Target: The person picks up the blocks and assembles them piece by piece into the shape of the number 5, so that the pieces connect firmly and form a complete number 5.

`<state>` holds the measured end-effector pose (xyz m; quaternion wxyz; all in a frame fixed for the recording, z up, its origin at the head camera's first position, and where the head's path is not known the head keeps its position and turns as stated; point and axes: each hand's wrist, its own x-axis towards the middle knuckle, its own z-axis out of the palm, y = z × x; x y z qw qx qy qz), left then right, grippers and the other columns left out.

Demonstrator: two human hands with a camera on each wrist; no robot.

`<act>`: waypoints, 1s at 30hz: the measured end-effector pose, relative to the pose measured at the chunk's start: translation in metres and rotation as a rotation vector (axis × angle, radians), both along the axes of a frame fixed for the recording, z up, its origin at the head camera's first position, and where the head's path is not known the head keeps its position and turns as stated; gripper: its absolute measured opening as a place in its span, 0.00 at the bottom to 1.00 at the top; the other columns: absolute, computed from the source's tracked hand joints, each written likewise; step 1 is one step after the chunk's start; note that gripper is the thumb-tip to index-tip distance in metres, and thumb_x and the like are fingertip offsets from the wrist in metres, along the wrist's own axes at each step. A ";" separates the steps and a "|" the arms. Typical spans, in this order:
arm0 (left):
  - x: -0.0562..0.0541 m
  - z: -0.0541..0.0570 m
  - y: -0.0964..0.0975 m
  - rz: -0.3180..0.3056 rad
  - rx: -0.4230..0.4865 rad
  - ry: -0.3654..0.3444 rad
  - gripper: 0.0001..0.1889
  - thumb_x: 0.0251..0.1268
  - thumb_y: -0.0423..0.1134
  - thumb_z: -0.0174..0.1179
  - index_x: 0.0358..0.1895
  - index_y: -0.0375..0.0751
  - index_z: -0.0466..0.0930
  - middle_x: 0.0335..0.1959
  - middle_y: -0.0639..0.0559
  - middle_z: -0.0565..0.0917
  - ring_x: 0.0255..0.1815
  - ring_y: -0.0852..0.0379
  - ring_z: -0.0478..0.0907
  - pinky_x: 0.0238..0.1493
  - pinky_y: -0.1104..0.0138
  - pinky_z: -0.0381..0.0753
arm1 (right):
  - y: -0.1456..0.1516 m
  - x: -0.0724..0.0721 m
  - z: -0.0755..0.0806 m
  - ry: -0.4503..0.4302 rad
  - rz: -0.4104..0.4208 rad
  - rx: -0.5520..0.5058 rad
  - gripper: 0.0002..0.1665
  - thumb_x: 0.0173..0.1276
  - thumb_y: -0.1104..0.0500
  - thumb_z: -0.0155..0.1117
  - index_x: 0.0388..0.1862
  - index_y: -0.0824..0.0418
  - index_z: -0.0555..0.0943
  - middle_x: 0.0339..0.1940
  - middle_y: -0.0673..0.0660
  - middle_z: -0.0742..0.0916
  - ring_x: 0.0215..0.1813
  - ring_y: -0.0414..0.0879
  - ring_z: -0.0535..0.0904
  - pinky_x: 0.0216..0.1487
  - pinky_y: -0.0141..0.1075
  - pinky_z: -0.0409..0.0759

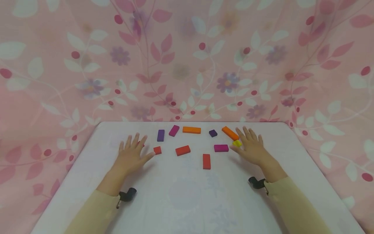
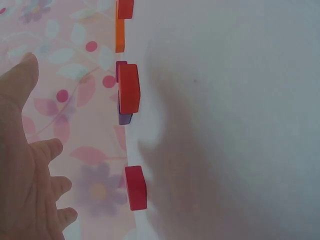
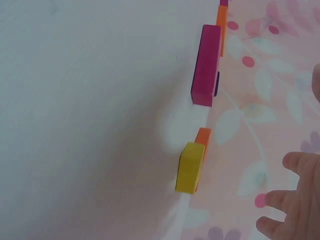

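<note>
Coloured blocks point(image 1: 160, 135), flat-faced and straight-edged, are laid across the far half of the counter point(image 1: 175, 198). The central orange block point(image 1: 191, 130) is aligned lengthwise from left to right, as is the right-hand magenta block point(image 1: 221, 148). The diagonal orange block point(image 1: 229, 132) is angled, with its near end directed right. The nearest red block point(image 1: 206, 162) is aligned with its long axis toward the far edge; the middle red block point(image 1: 182, 150) is set crosswise at a slight slant. A matte, plain finish is shown on all visible faces. The short red block point(image 1: 157, 150) is located by the left thumb, and the crimson block point(image 2: 136, 188) is partly hidden by the left fingers in the head view. The yellow block point(image 1: 237, 143) is seen between the right thumb and index finger. The grip of the left hand point(image 1: 131, 159) and that of the right hand point(image 1: 253, 150) are both spread, fingers apart, above the surface.
</note>
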<state>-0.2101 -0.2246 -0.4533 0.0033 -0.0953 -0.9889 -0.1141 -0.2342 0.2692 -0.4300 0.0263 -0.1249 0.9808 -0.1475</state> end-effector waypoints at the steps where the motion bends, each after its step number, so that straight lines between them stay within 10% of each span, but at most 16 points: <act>1: -0.001 0.000 0.002 0.000 0.000 0.000 0.51 0.65 0.78 0.39 0.82 0.49 0.45 0.82 0.38 0.42 0.80 0.31 0.34 0.71 0.34 0.29 | -0.001 -0.002 -0.001 0.001 0.002 0.004 0.54 0.72 0.28 0.48 0.84 0.55 0.44 0.82 0.67 0.46 0.80 0.69 0.35 0.69 0.71 0.27; 30: -0.046 -0.005 0.043 -0.125 0.097 0.069 0.42 0.73 0.66 0.47 0.81 0.46 0.51 0.80 0.38 0.54 0.78 0.34 0.50 0.74 0.38 0.47 | -0.059 -0.035 -0.003 -0.010 0.119 -0.250 0.45 0.74 0.35 0.54 0.80 0.57 0.57 0.79 0.65 0.61 0.78 0.65 0.51 0.72 0.64 0.54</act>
